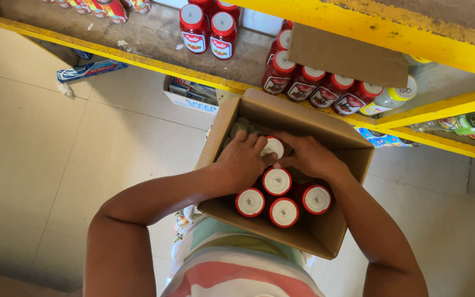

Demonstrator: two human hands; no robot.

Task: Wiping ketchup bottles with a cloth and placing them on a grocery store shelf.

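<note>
An open cardboard box (325, 242) rests against my body, holding several red jars with white lids (277, 181). My left hand (242, 159) reaches into the box and closes around one red jar (274, 146) near the back. My right hand (309, 157) grips the same jar from the other side. The other jars stand upright in the box's near half.
A yellow-framed shelf (138, 58) runs across in front of me. On it stand more red jars (210, 27), a row of them (325, 91) by a cardboard flap (347, 55), and a yellow-lidded jar (394, 99). A white carton (191, 102) and packets lie on the tiled floor.
</note>
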